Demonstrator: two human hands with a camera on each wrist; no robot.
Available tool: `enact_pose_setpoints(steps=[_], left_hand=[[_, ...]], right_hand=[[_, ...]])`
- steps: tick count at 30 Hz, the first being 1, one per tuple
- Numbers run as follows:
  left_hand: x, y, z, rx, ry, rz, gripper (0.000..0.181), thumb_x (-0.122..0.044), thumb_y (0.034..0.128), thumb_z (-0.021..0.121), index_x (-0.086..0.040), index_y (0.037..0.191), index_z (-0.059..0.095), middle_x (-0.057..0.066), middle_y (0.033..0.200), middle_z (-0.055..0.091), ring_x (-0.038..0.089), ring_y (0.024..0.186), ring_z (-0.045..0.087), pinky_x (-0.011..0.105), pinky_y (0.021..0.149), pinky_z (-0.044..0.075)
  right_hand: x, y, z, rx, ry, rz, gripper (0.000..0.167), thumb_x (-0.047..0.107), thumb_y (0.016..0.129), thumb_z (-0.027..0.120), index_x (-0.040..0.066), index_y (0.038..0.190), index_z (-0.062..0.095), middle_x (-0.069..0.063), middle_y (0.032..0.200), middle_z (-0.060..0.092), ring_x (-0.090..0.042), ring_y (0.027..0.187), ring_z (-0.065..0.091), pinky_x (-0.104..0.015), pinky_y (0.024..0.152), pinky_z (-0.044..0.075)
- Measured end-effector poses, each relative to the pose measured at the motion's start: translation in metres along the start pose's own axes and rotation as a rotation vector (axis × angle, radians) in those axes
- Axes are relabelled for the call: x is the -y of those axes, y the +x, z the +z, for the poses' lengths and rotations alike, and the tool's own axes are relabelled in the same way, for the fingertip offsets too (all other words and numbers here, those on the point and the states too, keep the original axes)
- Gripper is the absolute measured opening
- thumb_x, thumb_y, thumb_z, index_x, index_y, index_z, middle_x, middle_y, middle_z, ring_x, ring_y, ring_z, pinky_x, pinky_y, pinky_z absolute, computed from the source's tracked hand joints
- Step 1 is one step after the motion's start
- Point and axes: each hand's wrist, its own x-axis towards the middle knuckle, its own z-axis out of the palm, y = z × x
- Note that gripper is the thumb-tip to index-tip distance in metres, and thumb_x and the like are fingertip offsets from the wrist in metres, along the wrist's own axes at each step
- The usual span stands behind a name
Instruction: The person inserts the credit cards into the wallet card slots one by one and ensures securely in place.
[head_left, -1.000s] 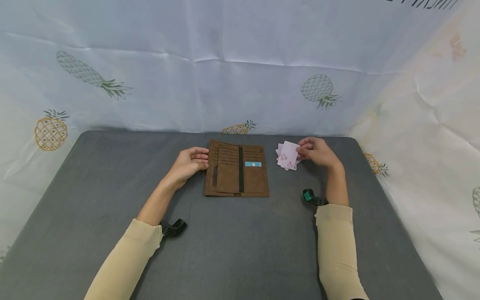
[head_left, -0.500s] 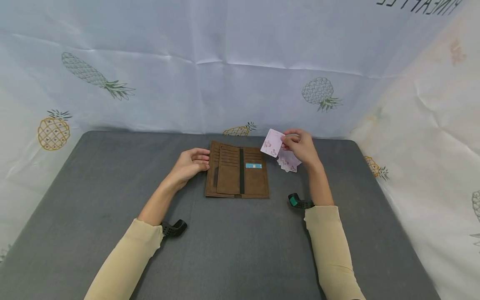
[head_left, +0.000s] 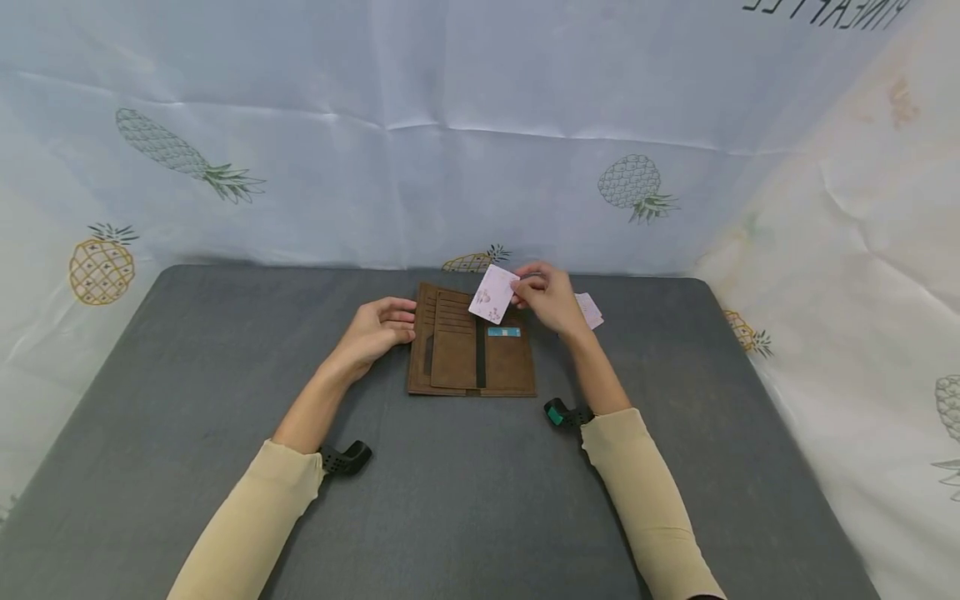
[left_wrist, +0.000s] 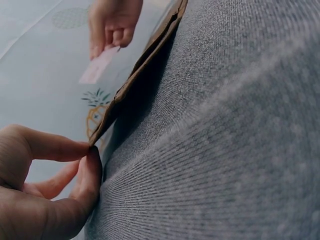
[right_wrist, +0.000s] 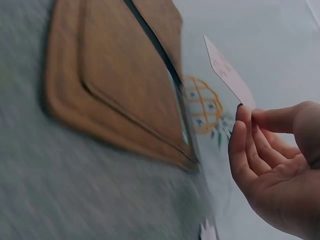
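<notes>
A brown wallet (head_left: pixel 455 358) lies opened out on the grey table, its card slots facing up and a blue card (head_left: pixel 504 332) tucked in a right-hand slot. My left hand (head_left: pixel 377 331) pinches the wallet's left edge between thumb and finger, as the left wrist view shows. Over the wallet's upper part, my right hand (head_left: pixel 550 297) pinches a pink card (head_left: pixel 494 294) by one edge, raised above the leather in the right wrist view. Behind that hand, more pink cards (head_left: pixel 589 311) lie on the table, partly hidden by the wrist.
A grey cloth-covered table (head_left: pixel 450 500) spreads under both arms. White cloth (head_left: pixel 315 192) printed with pineapples hangs behind it and along its sides. Each wrist carries a black camera mount, one by the left sleeve (head_left: pixel 347 457) and one by the right.
My right hand has lifted one pink card off the pile and carried it left over the wallet. The left hand stays at the wallet's edge.
</notes>
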Motion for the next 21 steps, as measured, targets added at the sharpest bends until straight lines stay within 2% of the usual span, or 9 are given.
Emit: enact_pose_setpoints(steps=[5, 9, 21], left_hand=[[0.001, 0.001, 0.000, -0.006, 0.000, 0.002, 0.058, 0.008, 0.1004, 0.063, 0.001, 0.157, 0.050, 0.029, 0.145, 0.057, 0.038, 0.131, 0.065, 0.020, 0.095, 0.061], [0.001, 0.001, 0.000, -0.010, 0.002, 0.005, 0.058, 0.009, 0.1000, 0.063, 0.002, 0.157, 0.051, 0.029, 0.144, 0.057, 0.036, 0.129, 0.066, 0.019, 0.093, 0.061], [0.000, 0.002, 0.002, -0.016, -0.008, 0.006, 0.058, 0.009, 0.0992, 0.063, 0.003, 0.156, 0.051, 0.029, 0.144, 0.058, 0.036, 0.129, 0.066, 0.016, 0.090, 0.061]], right_hand=[[0.003, -0.001, 0.018, 0.038, -0.028, -0.019, 0.026, 0.001, 0.106, 0.066, -0.010, 0.129, 0.063, -0.033, 0.102, 0.077, -0.020, 0.077, 0.074, -0.031, 0.073, 0.067], [0.005, -0.002, 0.024, 0.057, -0.033, -0.030, 0.027, 0.002, 0.106, 0.066, -0.010, 0.129, 0.062, -0.032, 0.101, 0.078, -0.012, 0.073, 0.072, -0.024, 0.069, 0.064], [0.003, -0.002, 0.036, 0.074, -0.069, -0.065, 0.022, 0.003, 0.105, 0.068, -0.006, 0.125, 0.065, -0.029, 0.095, 0.079, -0.011, 0.071, 0.074, -0.020, 0.064, 0.061]])
